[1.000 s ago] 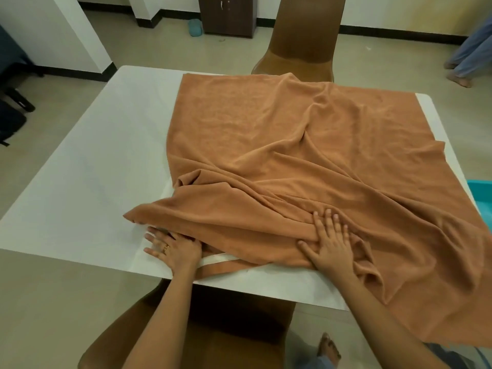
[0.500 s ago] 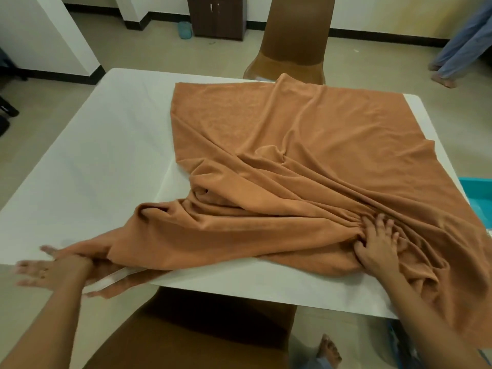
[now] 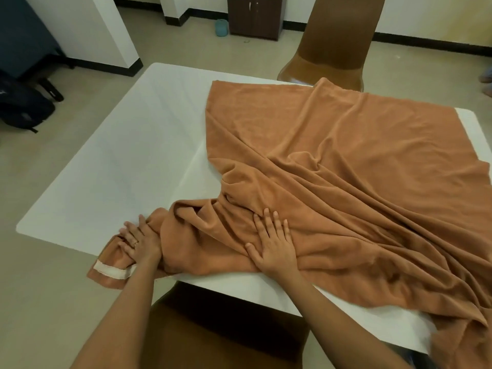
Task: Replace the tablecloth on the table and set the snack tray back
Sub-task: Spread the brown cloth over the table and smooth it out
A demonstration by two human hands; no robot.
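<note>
Covering only the right part of the white counter [image 3: 111,166], the orange tablecloth [image 3: 346,161] is not yet spread out. The whole left part of the counter is seen bare, while on the right side the cloth hangs over the edge and many long folds run across it towards the near edge. One corner, with a pale hem strip, is dropped over the near edge beside the left hand [image 3: 141,242]. This hand is laid on the bunched corner with the fingers bent around the fabric, so the corner seems to be gripped. The right hand [image 3: 274,249] is pressed flat and open on the folds, fingers spread, nothing held in it. A brown chair [image 3: 335,43] is placed behind the far edge. The snack tray is not seen anywhere in the view. It is judged that the task is at an early stage: the cloth must be pulled to the left, smoothed and centred, and then the tray must be brought back.
</note>
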